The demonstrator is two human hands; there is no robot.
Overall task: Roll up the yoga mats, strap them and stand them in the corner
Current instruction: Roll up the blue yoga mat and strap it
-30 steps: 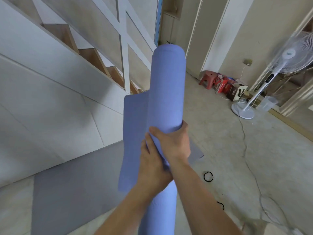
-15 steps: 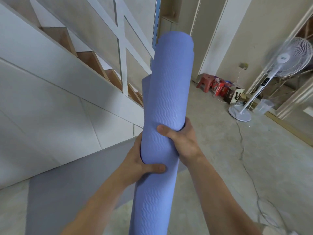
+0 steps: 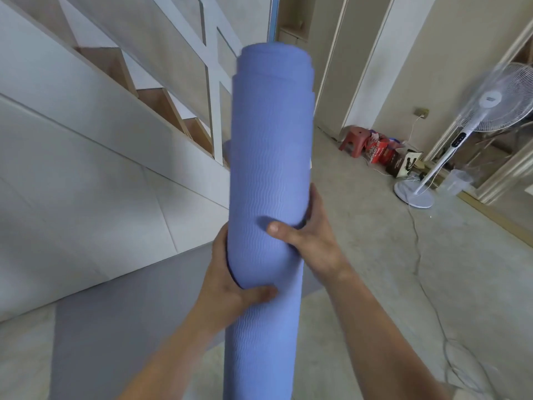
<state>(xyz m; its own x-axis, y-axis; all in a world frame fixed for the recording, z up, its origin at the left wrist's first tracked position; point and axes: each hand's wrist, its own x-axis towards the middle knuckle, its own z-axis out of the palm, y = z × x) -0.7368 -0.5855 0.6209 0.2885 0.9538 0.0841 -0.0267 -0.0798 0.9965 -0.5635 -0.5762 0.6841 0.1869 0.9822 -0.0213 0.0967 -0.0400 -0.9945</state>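
Gripping the rolled mat [image 3: 271, 140], bottom cropped, are left hand [image 3: 227, 284] and right hand [image 3: 311, 238].

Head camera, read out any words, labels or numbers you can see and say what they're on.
"V": a large pale mark on the dark box, possibly a letter.
Label on the fan hub: too blurred to read.
White print on the red packets: too blurred to read.
The blue yoga mat: no text.

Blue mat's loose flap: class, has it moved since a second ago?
Yes: it swung right, away from the stair wall, and lies wound onto the blue yoga mat.
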